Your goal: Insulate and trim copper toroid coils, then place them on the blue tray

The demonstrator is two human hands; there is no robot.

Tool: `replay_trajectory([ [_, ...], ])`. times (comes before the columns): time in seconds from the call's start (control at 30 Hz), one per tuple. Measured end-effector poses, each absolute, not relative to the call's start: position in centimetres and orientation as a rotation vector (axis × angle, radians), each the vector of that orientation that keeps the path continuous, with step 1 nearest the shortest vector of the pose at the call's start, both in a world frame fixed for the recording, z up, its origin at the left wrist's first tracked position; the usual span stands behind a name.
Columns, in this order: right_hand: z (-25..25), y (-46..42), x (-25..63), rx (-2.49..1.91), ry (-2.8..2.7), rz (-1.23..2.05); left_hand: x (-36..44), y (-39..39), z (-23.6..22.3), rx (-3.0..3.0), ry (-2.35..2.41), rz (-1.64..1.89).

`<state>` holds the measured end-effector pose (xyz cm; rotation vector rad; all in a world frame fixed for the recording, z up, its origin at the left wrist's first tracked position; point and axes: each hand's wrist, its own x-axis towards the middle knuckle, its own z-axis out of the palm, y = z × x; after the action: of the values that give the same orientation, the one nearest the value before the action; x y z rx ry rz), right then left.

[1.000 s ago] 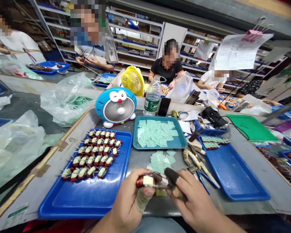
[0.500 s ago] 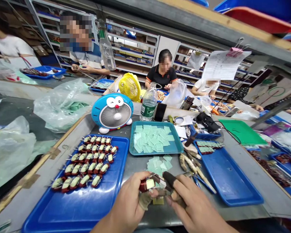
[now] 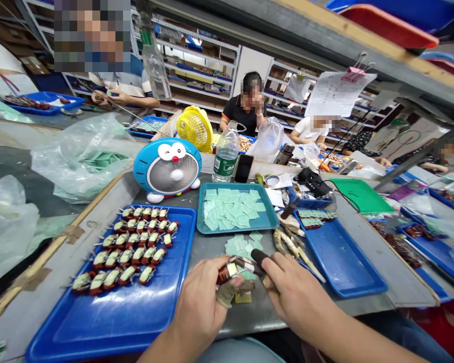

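Observation:
Between the thumb and fingers of my left hand (image 3: 202, 297) is a small copper-wound coil (image 3: 224, 274) with a pale face. A finger cot covers my left thumb. My right hand (image 3: 293, 285), dark cots on its fingertips, is closed around a metal tool (image 3: 245, 263) whose tip meets the coil; its shape is mostly hidden by my fingers. Just beyond my hands lies a loose pile of pale green square sheets (image 3: 244, 245). To the left, a blue tray (image 3: 136, 322) carries rows of similar coils (image 3: 128, 249).
A teal tray (image 3: 202, 222) of green squares stands behind the pile. Pale-handled tools (image 3: 293, 247) lie at right beside another blue tray (image 3: 351, 267) with green-topped pieces. A cartoon fan (image 3: 167, 169), water bottle (image 3: 226, 159) and phone (image 3: 244, 168) line the back. Co-workers sit beyond.
The view has shifted, so most things appear a little further left and up. My hands stay together at the coil, the right one turned slightly. A co-worker opposite has raised a hand toward the face.

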<state>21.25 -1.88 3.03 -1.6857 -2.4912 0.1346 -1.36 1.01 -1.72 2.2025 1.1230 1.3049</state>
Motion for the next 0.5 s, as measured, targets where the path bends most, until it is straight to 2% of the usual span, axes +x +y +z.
replay_trajectory([
  [0.13,3.4,-2.3,21.1,-1.654,-2.438,0.491,-1.7,0.8,-1.9,2.155,1.022,1.293],
  [0.37,3.5,-2.0,22.2,-1.578,-2.451,0.422,-2.5,0.0,-0.8,1.428,0.778,0.95],
  [0.5,4.1,-1.1,23.3,-1.479,-2.551,0.332,-2.1,-0.3,-0.4,1.066,0.58,0.866],
])
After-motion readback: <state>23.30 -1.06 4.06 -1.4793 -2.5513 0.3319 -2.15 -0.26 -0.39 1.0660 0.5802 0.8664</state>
